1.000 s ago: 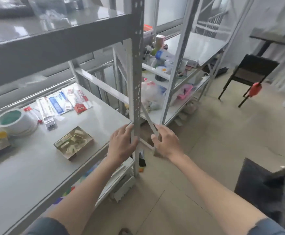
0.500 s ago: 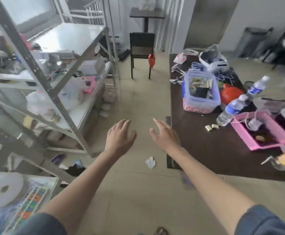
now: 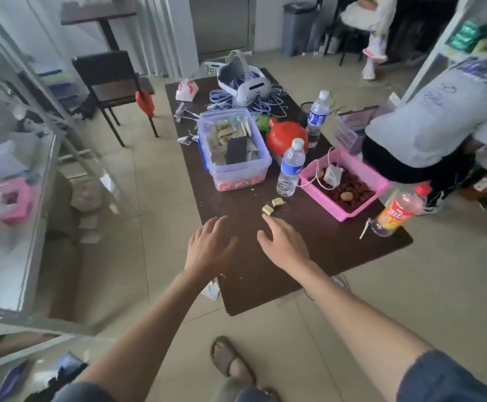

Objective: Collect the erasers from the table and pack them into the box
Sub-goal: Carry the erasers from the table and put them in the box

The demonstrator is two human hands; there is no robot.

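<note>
Two small yellowish erasers [image 3: 267, 209] [image 3: 277, 202] lie side by side on the dark brown table [image 3: 265, 274]. My right hand [image 3: 283, 245] hovers over the table just in front of them, fingers spread and empty, its fingertips close to the nearer eraser. My left hand [image 3: 210, 246] is held out beside it at the table's left part, fingers straight and empty. The brown box of erasers seen earlier on the grey shelf is out of view.
A clear plastic tub [image 3: 233, 152] of packets, two water bottles [image 3: 291, 168], a pink basket [image 3: 343, 184], a red object [image 3: 285, 137], an orange drink bottle [image 3: 397, 211] and a headset [image 3: 245, 82] crowd the table. A person [image 3: 439, 123] bends over at right. Metal shelving [image 3: 19, 169] stands left.
My view has swung from the grey shelf with the box round to the dark table. Both hands have come over the table, the right one nearing the two erasers.
</note>
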